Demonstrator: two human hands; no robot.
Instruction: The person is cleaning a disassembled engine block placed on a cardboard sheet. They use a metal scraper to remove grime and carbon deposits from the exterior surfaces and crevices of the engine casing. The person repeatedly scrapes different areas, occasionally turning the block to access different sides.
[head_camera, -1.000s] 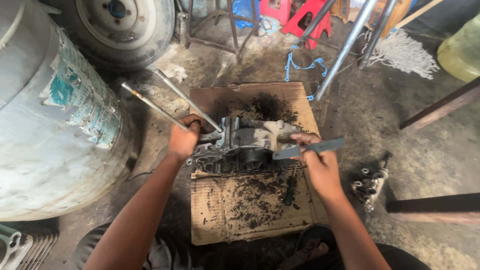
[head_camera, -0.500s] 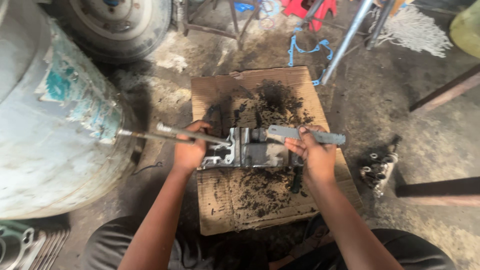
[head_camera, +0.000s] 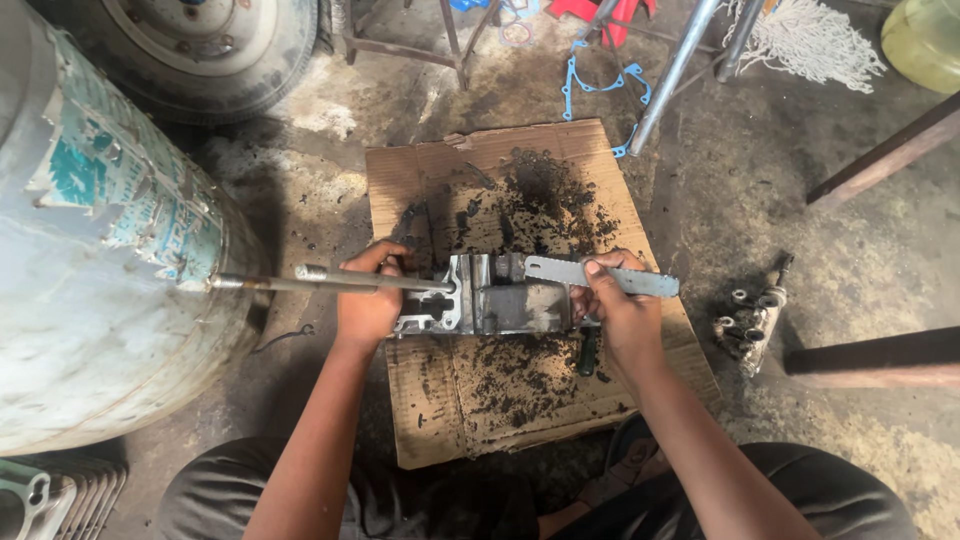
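A grey metal engine casing (head_camera: 500, 295) lies on a dirty sheet of cardboard (head_camera: 440, 410) strewn with black scrapings. My left hand (head_camera: 368, 300) grips the casing's left end, where a long metal rod (head_camera: 300, 280) sticks out toward the left. My right hand (head_camera: 618, 310) is closed on a flat serrated saw blade (head_camera: 610, 278), laid across the casing's top right edge. A dark tool handle (head_camera: 588, 352) lies on the cardboard just below my right hand.
A large pale drum (head_camera: 90, 250) lies at the left, a wheel (head_camera: 215, 40) behind it. A small metal engine part (head_camera: 752, 315) sits on the floor to the right. Blue gaskets (head_camera: 590, 85), metal legs, a wooden beam (head_camera: 870, 355) and a finned part (head_camera: 50, 495) surround the spot.
The casing has been turned so its rod points left instead of up-left. The blade has moved from beside the casing onto its top edge. The view has shifted slightly.
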